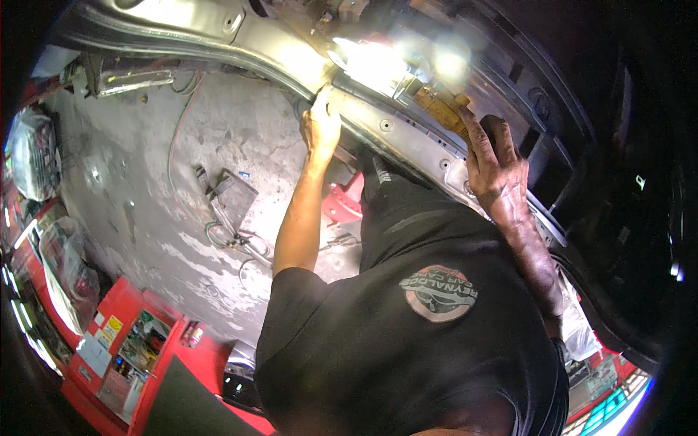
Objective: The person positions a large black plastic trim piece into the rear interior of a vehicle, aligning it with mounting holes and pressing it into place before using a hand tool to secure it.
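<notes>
A pale metal car body sill (pixel 387 125) with bolt holes runs in a curve across the upper middle. At its near edge is my left hand (pixel 321 127), fingers closed on the sill's edge; glare washes out the fingertips. Past the sill lies a worn yellow-orange body (pixel 441 110), whose exact kind I cannot make out. Right beside it, a lit lamp (pixel 371 64) glares strongly. My right hand (pixel 499 163), darkly smudged, reaches over the sill with its fingers apart. Its index fingertip is at the end of the yellow-orange body.
On the grey concrete floor (pixel 145 174) lie a dark flat piece with a bracket (pixel 231 198) and a thin hose (pixel 172 149). A red metal part (pixel 345 201) is beside my leg. A red tool cabinet (pixel 120 341) stands lower left. Dark car interior fills the right.
</notes>
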Tool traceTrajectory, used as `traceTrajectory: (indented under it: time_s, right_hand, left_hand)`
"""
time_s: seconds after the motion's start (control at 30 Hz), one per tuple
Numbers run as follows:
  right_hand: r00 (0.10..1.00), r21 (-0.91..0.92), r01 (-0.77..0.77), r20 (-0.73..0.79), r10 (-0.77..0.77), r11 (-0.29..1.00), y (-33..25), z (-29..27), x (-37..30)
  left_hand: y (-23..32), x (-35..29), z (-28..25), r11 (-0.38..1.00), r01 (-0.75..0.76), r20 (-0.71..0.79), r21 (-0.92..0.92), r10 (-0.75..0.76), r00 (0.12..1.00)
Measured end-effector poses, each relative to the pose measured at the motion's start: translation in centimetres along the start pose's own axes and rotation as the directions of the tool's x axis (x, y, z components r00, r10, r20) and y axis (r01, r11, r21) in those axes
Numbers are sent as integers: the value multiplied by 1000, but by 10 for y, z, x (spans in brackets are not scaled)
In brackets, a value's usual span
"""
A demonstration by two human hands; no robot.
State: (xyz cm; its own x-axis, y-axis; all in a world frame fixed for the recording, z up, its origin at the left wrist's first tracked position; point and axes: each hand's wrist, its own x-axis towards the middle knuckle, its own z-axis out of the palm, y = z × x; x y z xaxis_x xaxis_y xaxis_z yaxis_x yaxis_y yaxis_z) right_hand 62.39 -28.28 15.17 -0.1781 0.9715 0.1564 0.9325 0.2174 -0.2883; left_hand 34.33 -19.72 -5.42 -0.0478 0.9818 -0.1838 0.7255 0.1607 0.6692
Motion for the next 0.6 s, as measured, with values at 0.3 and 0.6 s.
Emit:
traceTrajectory:
  time_s: [0.3, 0.6]
  right_hand:
    - [974, 86, -225, -1, 226, 971, 26, -5, -62]
    - [701, 358, -641, -86, 708, 679, 71, -39, -243]
  left_hand:
    - [-38, 10, 17, 964, -261, -23, 52, 263, 965]
    - [8, 0, 30, 925, -301, 84, 232, 289, 954]
